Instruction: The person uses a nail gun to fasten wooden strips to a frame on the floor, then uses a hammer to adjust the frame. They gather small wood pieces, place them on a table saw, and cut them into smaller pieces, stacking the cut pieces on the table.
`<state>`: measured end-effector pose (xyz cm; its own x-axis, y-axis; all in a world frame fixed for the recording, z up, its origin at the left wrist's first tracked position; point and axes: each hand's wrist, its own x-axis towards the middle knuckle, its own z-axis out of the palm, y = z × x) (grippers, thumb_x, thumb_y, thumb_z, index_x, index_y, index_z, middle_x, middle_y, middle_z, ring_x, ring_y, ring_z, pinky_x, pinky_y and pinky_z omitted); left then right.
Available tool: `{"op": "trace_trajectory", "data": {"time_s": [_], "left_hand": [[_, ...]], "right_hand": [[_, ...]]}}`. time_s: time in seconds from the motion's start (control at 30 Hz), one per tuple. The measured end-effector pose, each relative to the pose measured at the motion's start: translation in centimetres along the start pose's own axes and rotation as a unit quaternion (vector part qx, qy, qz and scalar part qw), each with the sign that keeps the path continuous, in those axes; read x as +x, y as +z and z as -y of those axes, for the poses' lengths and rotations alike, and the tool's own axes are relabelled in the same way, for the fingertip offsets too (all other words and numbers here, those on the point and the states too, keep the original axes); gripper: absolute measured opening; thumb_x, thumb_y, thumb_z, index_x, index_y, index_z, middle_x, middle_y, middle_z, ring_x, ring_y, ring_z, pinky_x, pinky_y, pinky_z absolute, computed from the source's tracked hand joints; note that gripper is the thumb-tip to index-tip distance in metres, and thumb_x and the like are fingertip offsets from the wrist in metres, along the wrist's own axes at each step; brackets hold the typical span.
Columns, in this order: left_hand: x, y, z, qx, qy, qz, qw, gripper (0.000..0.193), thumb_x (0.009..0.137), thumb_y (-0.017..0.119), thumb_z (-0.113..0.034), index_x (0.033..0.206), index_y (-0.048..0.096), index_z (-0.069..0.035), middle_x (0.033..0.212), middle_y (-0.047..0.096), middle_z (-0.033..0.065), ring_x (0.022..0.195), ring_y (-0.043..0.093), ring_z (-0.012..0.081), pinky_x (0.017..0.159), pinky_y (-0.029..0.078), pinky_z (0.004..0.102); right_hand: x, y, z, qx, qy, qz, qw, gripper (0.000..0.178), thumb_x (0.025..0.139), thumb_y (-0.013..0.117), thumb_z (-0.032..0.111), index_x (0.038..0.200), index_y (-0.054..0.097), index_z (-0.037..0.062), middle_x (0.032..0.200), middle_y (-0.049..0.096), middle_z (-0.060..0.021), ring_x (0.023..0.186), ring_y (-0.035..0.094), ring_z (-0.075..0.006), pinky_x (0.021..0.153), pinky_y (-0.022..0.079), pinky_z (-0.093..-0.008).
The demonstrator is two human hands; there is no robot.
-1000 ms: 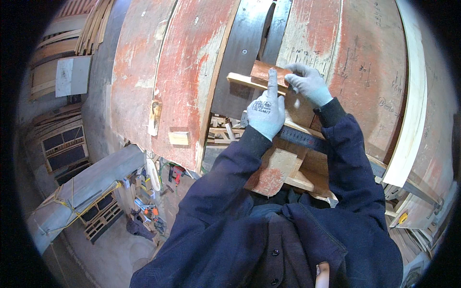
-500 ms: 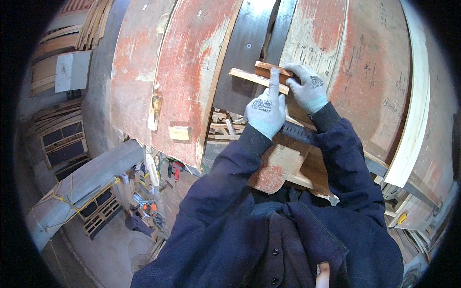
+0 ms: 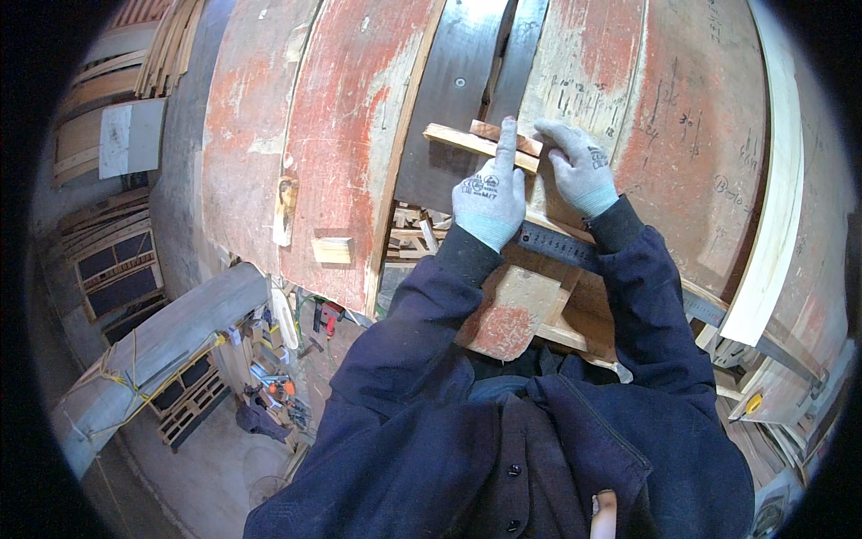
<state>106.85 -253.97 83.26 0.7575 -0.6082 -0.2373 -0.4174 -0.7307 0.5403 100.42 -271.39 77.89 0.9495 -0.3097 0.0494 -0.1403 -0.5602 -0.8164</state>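
My left hand (image 3: 489,199), in a pale grey glove, has its index finger stretched across a pale wooden strip (image 3: 458,139) and a short reddish-brown wood block (image 3: 486,130). Its other fingers are mostly hidden. The strip lies slantwise over the dark metal plate (image 3: 440,99) of the worktable, and the block sits against its far side. My right hand (image 3: 579,169), gloved the same, is just right of the block's end. Its fingers are apart with nothing between them. A dark steel ruler-like bar with scale marks (image 3: 558,245) runs nearer to me, between my forearms.
A long slot (image 3: 500,63) splits the metal plate. Wood offcuts (image 3: 417,235) fill an opening left of my left wrist. A small wood block (image 3: 332,250) lies on the worn red board (image 3: 346,135). A long pale plank (image 3: 774,207) runs along the right; tools (image 3: 274,386) lie lower left.
My right hand has let go of the reddish-brown block and drawn slightly away to the right. The block now sits lower against the strip. My left index finger reaches a little farther forward.
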Motion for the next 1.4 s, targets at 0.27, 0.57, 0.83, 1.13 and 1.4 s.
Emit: {"op": "trace_trajectory", "data": {"time_s": [0.27, 0.57, 0.83, 1.13, 1.4], "left_hand": [[0.2, -0.4, 0.2, 0.012, 0.001, 0.026, 1.0, 0.074, 0.099, 0.058, -0.023, 0.167, 0.027, -0.02, 0.112, 0.075, 0.0223, 0.085, 0.075, 0.0407, 0.079, 0.06, 0.0504], [-0.1, 0.1, 0.7, -0.004, -0.004, 0.023, 1.0, 0.066, 0.101, 0.058, -0.02, 0.163, 0.036, -0.021, 0.117, 0.074, 0.0225, 0.093, 0.075, 0.0403, 0.084, 0.061, 0.0482], [0.4, 0.3, 0.3, -0.023, 0.012, 0.003, 1.0, 0.062, 0.1, 0.06, -0.014, 0.159, 0.039, -0.014, 0.119, 0.072, 0.0243, 0.096, 0.074, 0.0417, 0.084, 0.06, 0.0488], [4.3, 0.9, -0.4, 0.019, 0.036, -0.03, 0.999, 0.061, 0.099, 0.063, -0.016, 0.156, 0.041, -0.016, 0.107, 0.075, 0.0231, 0.089, 0.075, 0.0404, 0.077, 0.06, 0.05], [6.5, 1.3, -1.0, 0.019, 0.03, -0.029, 0.999, 0.057, 0.1, 0.063, -0.017, 0.153, 0.042, -0.016, 0.11, 0.075, 0.0232, 0.092, 0.075, 0.0412, 0.079, 0.06, 0.0505]], "right_hand": [[-0.6, 0.8, -0.7, 0.057, 0.035, -0.02, 0.998, 0.041, 0.09, 0.06, -0.002, 0.128, 0.068, 0.0076, 0.122, 0.07, -0.0176, 0.115, 0.066, -0.0358, 0.104, 0.052, -0.0431], [-0.5, 0.6, -0.5, 0.058, 0.045, -0.012, 0.997, 0.036, 0.092, 0.06, 0.004, 0.127, 0.069, 0.0076, 0.118, 0.071, -0.0182, 0.114, 0.067, -0.0361, 0.103, 0.052, -0.0434], [-0.7, 0.2, 0.3, 0.16, 0.101, -0.024, 0.982, 0.036, 0.094, 0.054, 0.003, 0.128, 0.067, 0.0036, 0.119, 0.073, -0.0179, 0.111, 0.07, -0.0318, 0.1, 0.054, -0.0403], [1.8, -0.3, 0.2, 0.39, 0.234, -0.103, 0.884, 0.041, 0.1, 0.041, -0.004, 0.137, 0.059, -0.005, 0.128, 0.071, -0.0204, 0.115, 0.07, -0.0269, 0.1, 0.058, -0.036], [3.3, -1.4, 0.1, 0.43, 0.246, -0.134, 0.858, 0.041, 0.1, 0.041, -0.004, 0.137, 0.058, -0.0051, 0.13, 0.069, -0.0202, 0.118, 0.07, -0.0273, 0.102, 0.058, -0.0374]]}}
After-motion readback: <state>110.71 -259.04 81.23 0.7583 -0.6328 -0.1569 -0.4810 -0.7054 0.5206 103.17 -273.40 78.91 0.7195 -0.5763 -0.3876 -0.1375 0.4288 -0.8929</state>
